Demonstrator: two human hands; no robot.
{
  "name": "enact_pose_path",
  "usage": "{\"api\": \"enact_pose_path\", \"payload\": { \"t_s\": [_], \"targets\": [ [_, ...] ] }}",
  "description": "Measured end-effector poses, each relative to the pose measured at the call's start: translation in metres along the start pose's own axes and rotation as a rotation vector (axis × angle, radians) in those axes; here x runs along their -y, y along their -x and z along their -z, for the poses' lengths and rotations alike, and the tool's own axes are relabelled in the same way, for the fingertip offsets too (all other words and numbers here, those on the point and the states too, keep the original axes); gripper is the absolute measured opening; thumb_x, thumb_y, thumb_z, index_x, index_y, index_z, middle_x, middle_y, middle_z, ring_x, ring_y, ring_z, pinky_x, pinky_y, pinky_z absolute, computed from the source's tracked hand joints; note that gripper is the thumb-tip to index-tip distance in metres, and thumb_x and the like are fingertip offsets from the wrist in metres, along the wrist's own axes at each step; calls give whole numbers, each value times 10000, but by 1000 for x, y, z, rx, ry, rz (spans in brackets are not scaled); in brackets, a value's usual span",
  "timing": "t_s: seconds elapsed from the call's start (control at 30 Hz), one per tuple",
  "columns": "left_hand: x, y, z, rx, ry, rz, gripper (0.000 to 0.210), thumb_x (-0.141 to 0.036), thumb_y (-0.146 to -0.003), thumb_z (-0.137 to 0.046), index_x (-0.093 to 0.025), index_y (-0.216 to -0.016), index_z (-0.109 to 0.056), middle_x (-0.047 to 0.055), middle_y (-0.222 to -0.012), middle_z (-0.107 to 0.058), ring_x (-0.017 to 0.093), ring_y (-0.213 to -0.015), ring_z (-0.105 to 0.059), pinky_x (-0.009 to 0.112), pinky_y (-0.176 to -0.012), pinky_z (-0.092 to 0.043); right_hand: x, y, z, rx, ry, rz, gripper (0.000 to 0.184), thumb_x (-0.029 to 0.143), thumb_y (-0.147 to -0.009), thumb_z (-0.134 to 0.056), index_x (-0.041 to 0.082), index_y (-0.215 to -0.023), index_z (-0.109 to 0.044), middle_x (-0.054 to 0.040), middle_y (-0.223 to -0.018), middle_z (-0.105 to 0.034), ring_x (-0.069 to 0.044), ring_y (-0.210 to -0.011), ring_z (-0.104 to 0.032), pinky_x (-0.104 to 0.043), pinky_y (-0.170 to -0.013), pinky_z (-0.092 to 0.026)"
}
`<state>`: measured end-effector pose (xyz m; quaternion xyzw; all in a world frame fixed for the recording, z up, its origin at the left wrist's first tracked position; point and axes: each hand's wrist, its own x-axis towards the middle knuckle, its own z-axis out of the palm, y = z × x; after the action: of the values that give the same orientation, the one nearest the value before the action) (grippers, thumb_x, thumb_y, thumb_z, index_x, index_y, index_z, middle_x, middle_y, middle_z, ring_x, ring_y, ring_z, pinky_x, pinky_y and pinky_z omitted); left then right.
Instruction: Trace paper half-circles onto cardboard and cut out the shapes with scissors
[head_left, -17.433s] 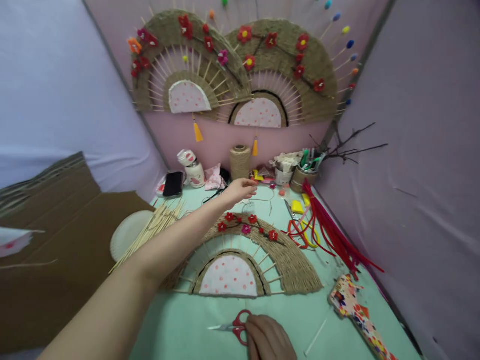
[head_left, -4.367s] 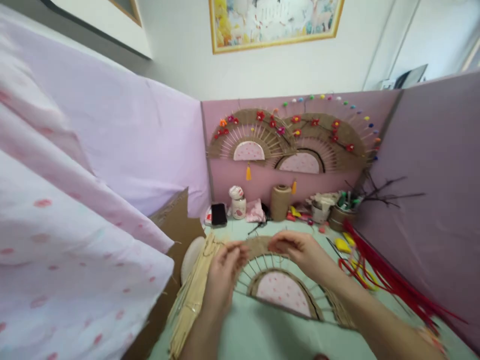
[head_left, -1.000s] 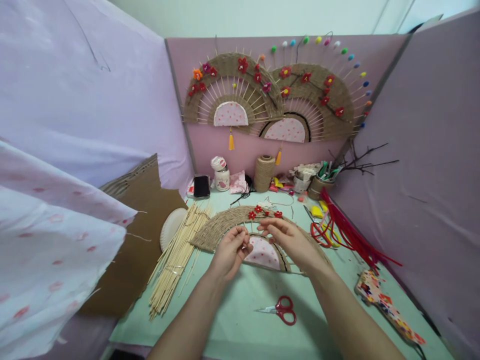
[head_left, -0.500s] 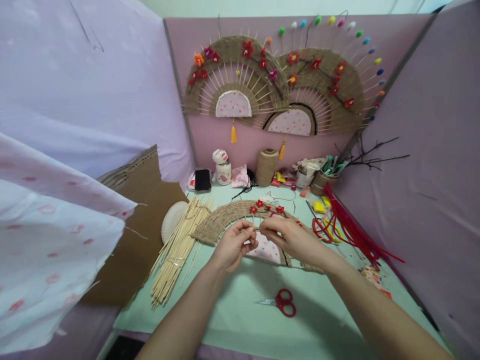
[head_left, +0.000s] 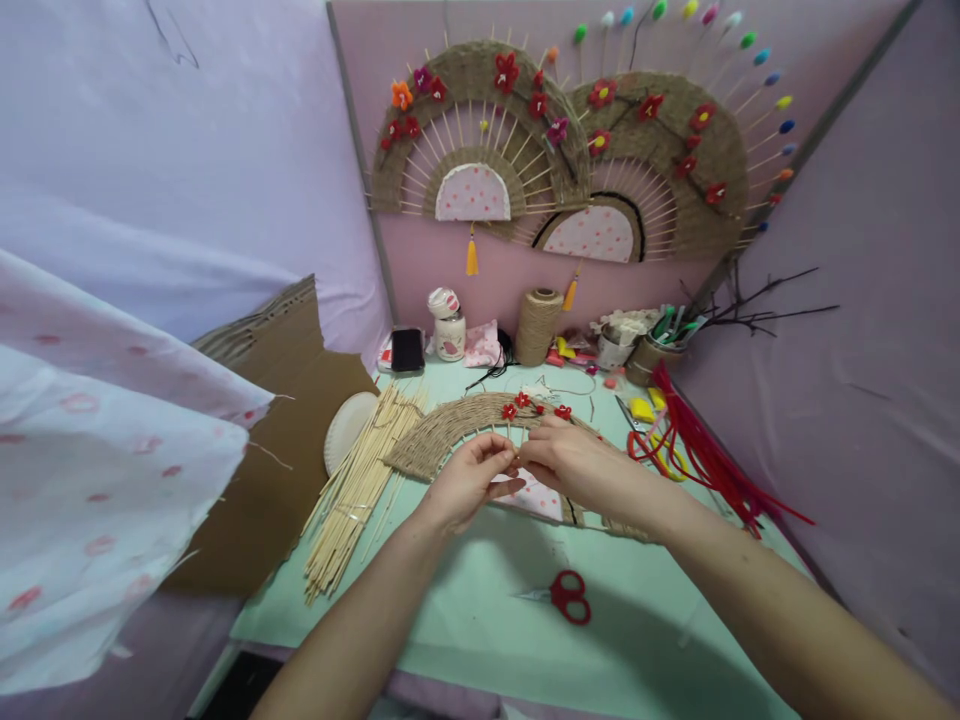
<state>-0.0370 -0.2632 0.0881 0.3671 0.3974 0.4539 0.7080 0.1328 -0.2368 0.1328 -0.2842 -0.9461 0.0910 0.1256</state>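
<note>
My left hand (head_left: pixel 471 478) and my right hand (head_left: pixel 566 455) meet fingertip to fingertip above a woven twine fan (head_left: pixel 442 425) lying on the table. Both pinch at something too small to make out. Red flowers (head_left: pixel 523 402) sit along the fan's upper band, and a pink-dotted fabric half-circle (head_left: pixel 536 497) shows below my hands. Part of the fan's right side is hidden by my right hand and forearm. Nearer to me, red-handled scissors (head_left: pixel 566 597) lie on the table, untouched.
Left of the fan lies a bundle of thin sticks (head_left: pixel 356 500), beside brown cardboard (head_left: pixel 262 450). A twine spool (head_left: pixel 538 328) and a jar (head_left: pixel 448 330) stand at the back. Red pipe cleaners (head_left: pixel 697 450) lie right. Two finished-looking fans (head_left: pixel 480 75) hang on the back panel.
My fingertips have come closer together, the right hand turning slightly so its back shows more. The whole view has shifted a little; the fan and scissors stay in place.
</note>
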Motion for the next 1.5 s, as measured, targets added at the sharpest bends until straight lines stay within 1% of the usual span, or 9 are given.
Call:
{"api": "enact_pose_path", "payload": {
  "t_s": [0.13, 0.27, 0.37, 0.47, 0.7, 0.83, 1.0, 1.37, 1.5],
  "targets": [
    [4, 0, 3, -7, -67, -8, 293, -280, -595, -805, -155, -771, -608, 2, -765, -587, 111, -730, -570, 320, -760, -514, -2, -2, -3, 6, 0, -26, 215, 150, -888, -528, 165, -720, -661, -47, -663, -590, -167, -664, -498, -291, -625, -343],
    [7, -3, 5, -45, -40, -52, 319, -253, -558, -823, -152, -780, -617, -6, -736, -603, 99, -676, -578, 292, -705, -521, -7, 2, -5, -57, -80, -68, 213, 206, -902, -527, 183, -746, -670, -48, -699, -611, -180, -723, -537, -293, -654, -383],
    [5, -5, 6, -91, 13, -54, 350, -241, -516, -843, -147, -764, -615, -12, -713, -607, 98, -665, -582, 290, -699, -527, -15, 10, -9, -143, -265, -186, 122, 253, -867, -588, 207, -935, -677, -63, -889, -662, -196, -842, -584, -312, -737, -442],
    [2, -5, 5, -123, 58, -52, 364, -212, -486, -854, -144, -750, -612, -12, -701, -609, 101, -666, -587, 292, -705, -528, -17, 16, -20, -191, -471, -262, 302, 264, -790, -678, 231, -1087, -639, -57, -992, -660, -192, -869, -599, -320, -773, -472],
    [0, -1, -1, -95, 69, -54, 336, -169, -515, -836, -149, -749, -597, -14, -737, -624, 106, -694, -610, 292, -740, -516, -6, 15, -45, -383, -818, -350, 201, 245, -748, -701, 213, -945, -669, -39, -905, -666, -179, -823, -608, -305, -745, -487],
    [-1, 2, -1, -84, 39, -49, 341, -170, -518, -833, -148, -768, -602, -4, -740, -638, 110, -697, -611, 277, -723, -502, -4, 14, -45, -356, -938, -365, 134, 224, -745, -678, 201, -876, -662, -32, -868, -663, -177, -824, -613, -303, -750, -492],
    [-1, 3, -1, -82, 1, -74, 363, -194, -522, -832, -154, -803, -607, 9, -741, -650, 125, -725, -611, 264, -690, -490, -2, 15, -44, -339, -951, -391, 79, 208, -754, -652, 187, -830, -647, -19, -813, -648, -158, -781, -596, -289, -742, -480],
    [6, 3, -2, -27, -28, -79, 372, -222, -554, -828, -152, -843, -604, 15, -812, -643, 116, -731, -618, 284, -724, -508, 1, 15, -55, -464, -1131, -480, 67, 255, -716, -671, 194, -733, -649, -1, -737, -632, -147, -713, -582, -276, -702, -474],
    [5, 4, -1, -18, -13, -40, 383, -216, -535, -840, -150, -833, -609, 8, -787, -636, 109, -707, -616, 286, -722, -510, 1, 17, -50, -413, -1204, -494, 89, 229, -663, -703, 201, -744, -678, -3, -759, -664, -155, -729, -601, -285, -717, -478]
  ]
}}
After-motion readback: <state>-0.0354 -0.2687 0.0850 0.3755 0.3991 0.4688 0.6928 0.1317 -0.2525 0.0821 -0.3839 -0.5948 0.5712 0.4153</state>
